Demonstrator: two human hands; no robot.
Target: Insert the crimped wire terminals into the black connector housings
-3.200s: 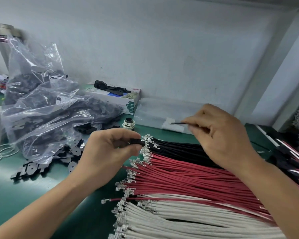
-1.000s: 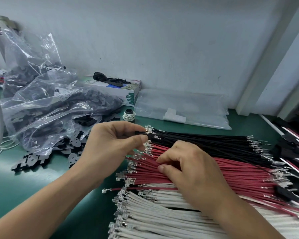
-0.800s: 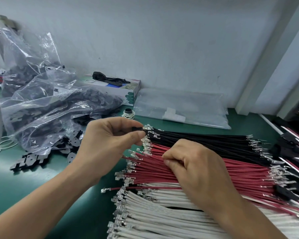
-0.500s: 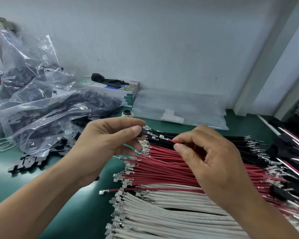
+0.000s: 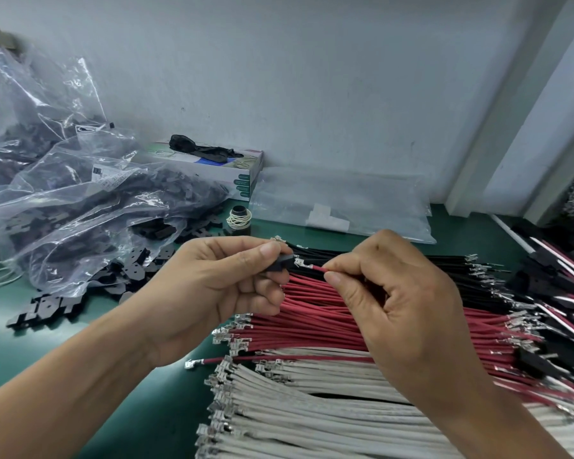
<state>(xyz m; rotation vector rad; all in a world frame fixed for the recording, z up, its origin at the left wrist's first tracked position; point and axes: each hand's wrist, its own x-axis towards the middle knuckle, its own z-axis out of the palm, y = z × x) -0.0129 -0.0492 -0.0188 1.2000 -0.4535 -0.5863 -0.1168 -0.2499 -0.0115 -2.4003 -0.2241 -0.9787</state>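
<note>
Black plastic parts are held in the clear plastic bags (image 5: 80,207) at the left of the green worktop (image 5: 24,352), and a dark bundle is seen on top of the open cardboard box (image 5: 246,175) by the wall. Compared with half a second ago, the red wire (image 5: 317,268) has been brought closer, so that its crimped terminal (image 5: 301,262) is now seen right at the black connector housing (image 5: 280,262). The housing is pinched in the grip of the left hand (image 5: 226,286), while the wire is pinched just behind its terminal by the right hand (image 5: 395,303), above the rows of black, red and white wires (image 5: 312,415).
</note>
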